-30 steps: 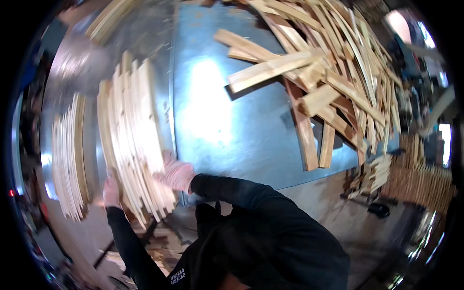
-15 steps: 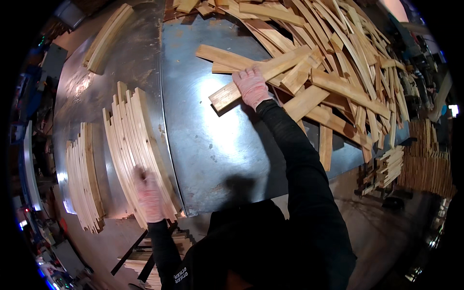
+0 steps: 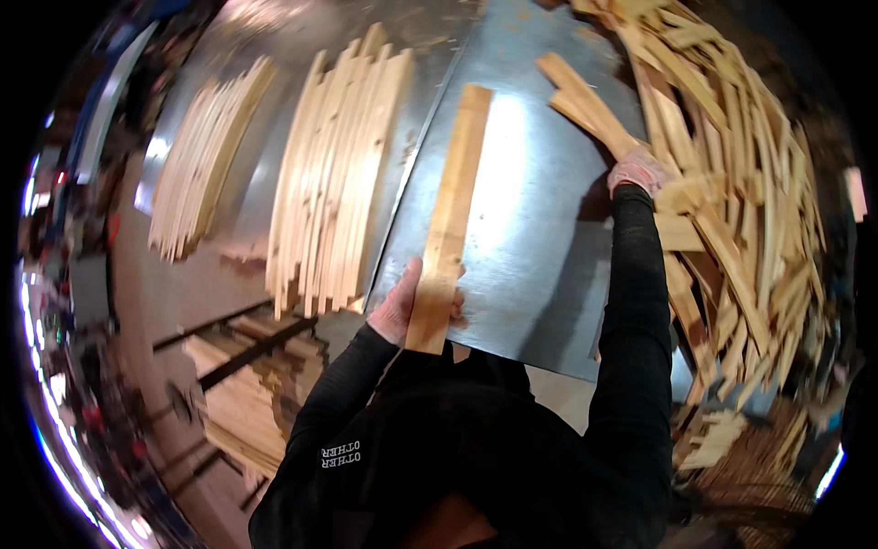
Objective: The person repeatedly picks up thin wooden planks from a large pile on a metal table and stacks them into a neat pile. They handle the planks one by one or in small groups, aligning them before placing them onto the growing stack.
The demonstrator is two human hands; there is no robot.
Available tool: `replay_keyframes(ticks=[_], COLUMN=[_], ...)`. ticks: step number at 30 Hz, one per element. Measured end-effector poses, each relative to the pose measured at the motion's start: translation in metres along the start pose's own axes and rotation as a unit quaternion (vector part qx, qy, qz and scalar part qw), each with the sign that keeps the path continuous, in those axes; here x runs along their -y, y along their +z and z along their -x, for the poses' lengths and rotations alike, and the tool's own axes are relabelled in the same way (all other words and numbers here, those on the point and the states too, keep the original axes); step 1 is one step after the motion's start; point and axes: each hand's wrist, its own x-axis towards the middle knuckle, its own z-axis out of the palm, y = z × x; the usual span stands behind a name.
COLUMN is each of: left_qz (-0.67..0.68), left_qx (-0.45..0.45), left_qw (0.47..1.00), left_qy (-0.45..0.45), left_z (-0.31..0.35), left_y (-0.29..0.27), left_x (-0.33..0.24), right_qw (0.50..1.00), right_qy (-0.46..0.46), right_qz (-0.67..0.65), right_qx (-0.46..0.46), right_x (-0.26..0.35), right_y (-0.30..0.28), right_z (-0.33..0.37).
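Observation:
My left hand (image 3: 402,306) grips the near end of a long pale wooden slat (image 3: 451,210) that lies lengthwise on the metal table (image 3: 540,238). My right hand (image 3: 638,170), in a light glove, reaches to the far right and is closed on another wooden slat (image 3: 585,101) at the edge of a big loose heap of slats (image 3: 741,183). Both arms wear black sleeves.
Two ordered rows of slats stand on edge at the left: a larger stack (image 3: 338,174) next to my left hand and a smaller stack (image 3: 206,151) further left. More cut wood (image 3: 238,403) lies below the table edge, and small offcuts (image 3: 722,435) sit at the lower right.
The view has swung. My right hand pulled one slat out of the heap; my left hand left the sorted stack and now holds that slat. My right hand reached back to the heap.

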Motion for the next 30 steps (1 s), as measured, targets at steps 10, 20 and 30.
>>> replay_keyframes(ticks=[10,20,30], left_qz=[-0.149,-0.286,0.136], left_qx=[-0.190,-0.250,-0.022], left_qw=[0.970,0.922,0.988], left_qy=[0.019,0.081,0.066], left_z=[-0.037,-0.094,-0.070], left_y=[-0.012,0.005,-0.009], left_x=[0.028,0.031,0.022], right_qw=[0.384,0.742,0.942], right_qy=[-0.092,-0.470,-0.153], right_qz=[-0.761,-0.372,-0.062], right_qx=[0.514,0.300,0.293], right_x=[0.052,0.047,0.053], right_y=[-0.035,-0.078,-0.005], right_z=[0.044,0.130,-0.083])
